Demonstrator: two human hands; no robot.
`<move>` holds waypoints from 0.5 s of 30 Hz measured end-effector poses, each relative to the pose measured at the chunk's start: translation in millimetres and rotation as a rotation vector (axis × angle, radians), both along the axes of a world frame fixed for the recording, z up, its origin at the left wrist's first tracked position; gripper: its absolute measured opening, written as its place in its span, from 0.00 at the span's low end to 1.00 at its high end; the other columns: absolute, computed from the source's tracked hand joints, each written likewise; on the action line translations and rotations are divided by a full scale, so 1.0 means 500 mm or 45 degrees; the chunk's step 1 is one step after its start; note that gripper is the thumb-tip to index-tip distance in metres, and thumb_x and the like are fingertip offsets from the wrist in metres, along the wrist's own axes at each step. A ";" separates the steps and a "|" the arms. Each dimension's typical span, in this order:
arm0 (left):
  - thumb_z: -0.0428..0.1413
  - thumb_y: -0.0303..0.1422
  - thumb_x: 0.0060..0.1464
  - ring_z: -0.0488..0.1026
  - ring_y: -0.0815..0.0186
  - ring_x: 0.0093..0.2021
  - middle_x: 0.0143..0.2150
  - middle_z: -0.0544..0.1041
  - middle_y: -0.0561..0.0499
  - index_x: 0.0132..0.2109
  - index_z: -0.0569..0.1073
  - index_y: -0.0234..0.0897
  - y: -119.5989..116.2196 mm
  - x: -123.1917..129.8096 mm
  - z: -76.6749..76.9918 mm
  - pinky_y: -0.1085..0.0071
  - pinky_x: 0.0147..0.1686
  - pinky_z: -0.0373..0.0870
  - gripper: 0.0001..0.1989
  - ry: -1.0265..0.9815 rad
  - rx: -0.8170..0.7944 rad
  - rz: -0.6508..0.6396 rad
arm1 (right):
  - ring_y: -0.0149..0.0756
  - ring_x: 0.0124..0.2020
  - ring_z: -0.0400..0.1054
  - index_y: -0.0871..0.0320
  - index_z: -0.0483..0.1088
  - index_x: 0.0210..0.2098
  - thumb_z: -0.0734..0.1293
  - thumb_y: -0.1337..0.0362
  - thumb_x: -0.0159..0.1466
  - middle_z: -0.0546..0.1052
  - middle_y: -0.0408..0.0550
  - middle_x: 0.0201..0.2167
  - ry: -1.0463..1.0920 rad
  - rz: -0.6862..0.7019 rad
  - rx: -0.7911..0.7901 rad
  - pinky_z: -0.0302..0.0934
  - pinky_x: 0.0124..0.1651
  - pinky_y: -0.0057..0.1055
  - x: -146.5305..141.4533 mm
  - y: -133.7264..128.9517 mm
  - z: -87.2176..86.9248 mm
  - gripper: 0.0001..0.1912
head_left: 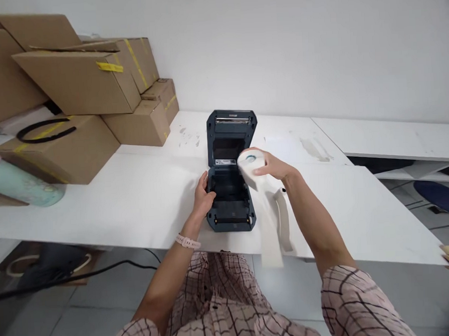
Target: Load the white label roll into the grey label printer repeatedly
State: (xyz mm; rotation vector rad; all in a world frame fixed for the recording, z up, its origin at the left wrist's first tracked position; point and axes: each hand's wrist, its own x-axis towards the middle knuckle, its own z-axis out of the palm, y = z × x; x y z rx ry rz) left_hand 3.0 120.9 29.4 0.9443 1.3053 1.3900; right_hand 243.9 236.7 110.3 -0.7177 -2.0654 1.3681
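Note:
A dark blue label printer (230,208) stands on the white table with its lid (232,132) raised, so its inside shows. My left hand (203,196) grips the printer's left side wall, thumb over the rim. Above the printer's right edge, my right hand (275,165) holds a white label roll (251,167), tilted, its core facing up. From the roll a loose paper strip (270,236) runs down past the table's front edge. Beside it lies a separate curled off-white strip (283,220), below my right wrist.
Cardboard boxes (80,85) are stacked at the left, with a black headband (46,139) on one. A mint-green bottle (22,181) lies in front of them. The white table (155,206) ends close to my body. A dark cable (102,269) runs below at left.

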 end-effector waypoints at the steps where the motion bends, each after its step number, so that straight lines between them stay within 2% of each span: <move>1: 0.53 0.16 0.40 0.61 0.55 0.71 0.72 0.63 0.40 0.72 0.57 0.36 0.001 0.000 0.000 0.57 0.68 0.60 0.49 -0.007 -0.002 0.008 | 0.48 0.51 0.73 0.53 0.70 0.55 0.78 0.49 0.48 0.78 0.50 0.51 -0.152 0.074 0.107 0.67 0.53 0.41 -0.029 -0.014 0.022 0.37; 4: 0.53 0.15 0.39 0.63 0.53 0.70 0.71 0.65 0.38 0.72 0.56 0.33 0.003 0.001 -0.001 0.56 0.68 0.61 0.49 -0.022 -0.022 0.024 | 0.51 0.51 0.73 0.53 0.71 0.52 0.78 0.49 0.49 0.77 0.50 0.51 -0.649 0.221 0.416 0.67 0.52 0.44 -0.117 -0.044 0.057 0.34; 7: 0.53 0.15 0.38 0.64 0.53 0.69 0.70 0.66 0.37 0.72 0.56 0.34 0.004 0.001 -0.001 0.56 0.68 0.61 0.50 -0.040 -0.022 0.024 | 0.56 0.53 0.72 0.55 0.70 0.53 0.77 0.49 0.50 0.76 0.55 0.52 -0.982 0.239 0.595 0.66 0.53 0.49 -0.179 -0.054 0.043 0.35; 11: 0.53 0.15 0.38 0.65 0.56 0.69 0.69 0.67 0.39 0.71 0.56 0.35 0.003 0.000 -0.003 0.58 0.68 0.60 0.50 -0.038 -0.014 0.032 | 0.61 0.57 0.70 0.57 0.68 0.57 0.77 0.48 0.51 0.75 0.58 0.56 -1.154 0.198 0.603 0.66 0.56 0.50 -0.209 -0.051 -0.001 0.39; 15: 0.53 0.15 0.38 0.65 0.55 0.69 0.69 0.66 0.38 0.71 0.56 0.34 0.004 0.001 -0.007 0.58 0.68 0.61 0.50 -0.033 -0.026 0.038 | 0.62 0.57 0.71 0.59 0.67 0.60 0.74 0.48 0.57 0.75 0.61 0.57 -1.148 0.157 0.582 0.67 0.56 0.51 -0.197 -0.068 -0.023 0.37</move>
